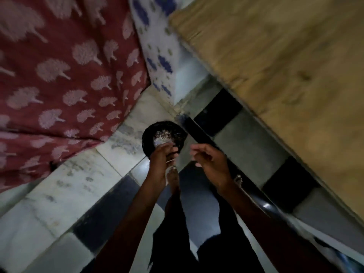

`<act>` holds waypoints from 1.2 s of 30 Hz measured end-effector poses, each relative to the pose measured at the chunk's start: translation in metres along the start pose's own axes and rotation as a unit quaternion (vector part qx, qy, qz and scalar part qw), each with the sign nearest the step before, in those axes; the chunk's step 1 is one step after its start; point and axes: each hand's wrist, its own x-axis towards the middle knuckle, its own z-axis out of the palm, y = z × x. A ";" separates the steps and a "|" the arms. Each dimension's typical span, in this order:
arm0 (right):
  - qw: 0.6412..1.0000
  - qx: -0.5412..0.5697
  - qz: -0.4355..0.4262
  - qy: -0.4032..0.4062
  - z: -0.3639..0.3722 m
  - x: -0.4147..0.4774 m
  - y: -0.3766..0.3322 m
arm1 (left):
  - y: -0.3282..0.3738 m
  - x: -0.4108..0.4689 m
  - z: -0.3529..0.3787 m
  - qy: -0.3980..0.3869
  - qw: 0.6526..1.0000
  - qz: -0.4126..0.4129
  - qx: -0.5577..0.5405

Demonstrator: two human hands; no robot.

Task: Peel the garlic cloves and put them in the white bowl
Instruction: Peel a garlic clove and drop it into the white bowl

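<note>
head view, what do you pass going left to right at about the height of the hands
red patterned cloth → left hand → right hand → wooden board. The dark round bowl and the blue-and-white cloth sit above the left hand, so they are left out of the order.

No readable text, label, brand, number or sign anywhere in head view. Red cloth [59,79], upper left of frame: pale tree-shaped motifs only, no lettering. White cloth [155,46], upper centre: blue blotch pattern only. Wooden board [275,56], upper right: bare grain. Frame dim, motion-blurred.
</note>
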 end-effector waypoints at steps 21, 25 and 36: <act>0.907 0.220 -0.062 0.353 -0.420 -0.212 0.003 | -0.077 -0.218 0.417 -0.301 0.729 0.428 0.442; 0.907 0.205 -0.057 0.363 -0.465 -0.197 0.014 | -0.096 -0.200 0.473 -0.310 0.639 0.473 0.521; 0.916 0.176 -0.060 0.357 -0.515 -0.169 0.025 | -0.103 -0.159 0.519 -0.271 0.386 0.552 0.687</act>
